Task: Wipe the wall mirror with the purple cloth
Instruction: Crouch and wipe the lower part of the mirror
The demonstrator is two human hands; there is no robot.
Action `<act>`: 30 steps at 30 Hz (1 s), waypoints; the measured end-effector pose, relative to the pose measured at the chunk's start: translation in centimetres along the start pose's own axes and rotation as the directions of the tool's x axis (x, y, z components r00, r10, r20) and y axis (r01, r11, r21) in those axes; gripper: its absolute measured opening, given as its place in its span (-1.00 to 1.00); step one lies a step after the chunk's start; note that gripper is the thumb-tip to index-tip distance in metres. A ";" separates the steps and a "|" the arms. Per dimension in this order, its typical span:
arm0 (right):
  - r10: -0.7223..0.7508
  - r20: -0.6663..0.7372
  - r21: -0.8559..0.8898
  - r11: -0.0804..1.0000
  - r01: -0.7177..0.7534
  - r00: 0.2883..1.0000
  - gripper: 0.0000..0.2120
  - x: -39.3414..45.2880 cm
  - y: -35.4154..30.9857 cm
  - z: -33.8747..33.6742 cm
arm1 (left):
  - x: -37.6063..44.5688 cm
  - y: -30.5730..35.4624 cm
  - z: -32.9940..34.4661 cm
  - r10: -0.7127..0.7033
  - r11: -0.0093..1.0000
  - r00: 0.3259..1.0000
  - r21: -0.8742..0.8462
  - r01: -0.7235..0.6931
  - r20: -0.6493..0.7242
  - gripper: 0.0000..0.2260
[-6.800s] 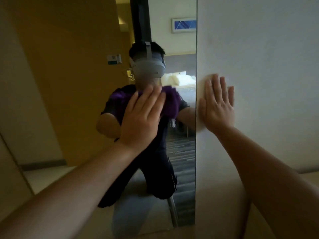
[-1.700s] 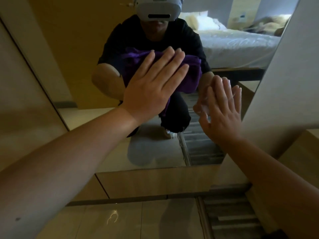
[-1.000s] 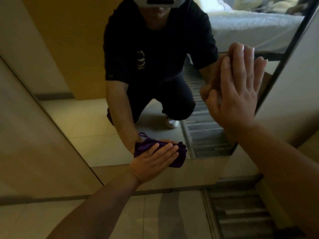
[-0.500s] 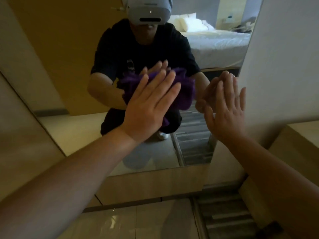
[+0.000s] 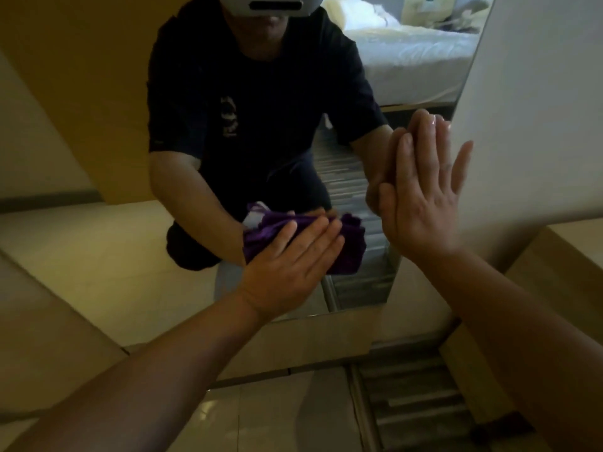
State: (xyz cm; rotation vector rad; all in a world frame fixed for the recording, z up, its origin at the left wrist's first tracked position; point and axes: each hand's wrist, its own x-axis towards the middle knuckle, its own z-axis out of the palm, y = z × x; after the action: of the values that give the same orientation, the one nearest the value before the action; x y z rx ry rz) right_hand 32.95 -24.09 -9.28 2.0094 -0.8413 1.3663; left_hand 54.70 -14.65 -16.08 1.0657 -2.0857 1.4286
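Pressing flat with straight fingers, the left hand [image 5: 287,265] now holds the purple cloth [image 5: 349,246] low on the mirror [image 5: 107,243], down from chest height half a second ago: the lower glass is being covered. The right hand [image 5: 421,203] braces, spread, at the mirror's right edge. Bare glass lies leftward; the bottom edge is near.

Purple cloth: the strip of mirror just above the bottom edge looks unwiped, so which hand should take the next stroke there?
Left. The left hand already presses the crumpled purple cloth flat against the wall mirror, near its lower edge. The right hand holds nothing; it rests open at the mirror's right edge.
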 end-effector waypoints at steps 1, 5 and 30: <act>0.005 -0.008 0.005 1.000 -0.005 1.000 -0.50 0.0 0.0 0.1 | -1.6 1.4 0.7 0.023 1.000 0.999 -0.003 -0.023 0.036 -0.60; 0.016 -0.059 0.007 1.000 -0.016 0.998 -0.51 0.1 -0.2 0.3 | -7.9 6.2 3.2 0.231 0.971 0.945 0.006 -0.239 0.231 -0.51; 0.285 0.406 -0.155 0.958 -0.242 0.868 -0.44 -3.0 6.6 -2.9 | 17.2 -4.9 -4.0 -0.235 0.972 0.954 -0.018 0.236 -0.186 -0.66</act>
State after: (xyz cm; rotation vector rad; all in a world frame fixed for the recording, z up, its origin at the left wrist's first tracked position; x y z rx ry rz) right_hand 25.37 -25.67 -10.52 2.2091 -1.3966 1.0007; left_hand 47.28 -18.21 0.26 1.0944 -1.7605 1.3593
